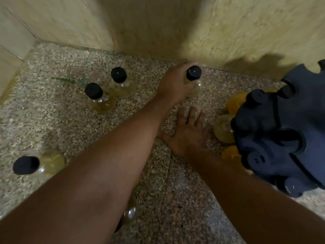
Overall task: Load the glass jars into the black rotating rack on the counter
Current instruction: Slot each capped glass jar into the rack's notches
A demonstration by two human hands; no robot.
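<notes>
On the speckled counter [52, 110], nearest the viewer, a glass jar [129, 214] is lying partly hidden under the left forearm; its cap cannot be made out.

Item, left edge: a capped jar [39, 164] is standing alone, well apart from both hands.

Item, centre: the right hand [189, 134] is resting flat on the counter, fingers spread, holding nothing. It is sitting just beside the black rotating rack [281, 138], where loaded jars [224, 128] with yellow contents are already hanging below the slotted rim.

Item, left of centre: two upright jars [112, 90] are standing near each other, untouched.

Item, farthest, close to the tiled wall [246, 32]: the left hand [173, 85] is closing around the held jar [193, 80], fingers wrapped about the neck beneath the black cap. The jar is standing upright, long axis vertical; whether it is lifted off the counter cannot be told.

Governing relation: the rack is lying to the right of the gripped jar and nearer the viewer, with the right hand between them. The carry is likely running rightward, across the idle hand, neck aimed at an open slot.
</notes>
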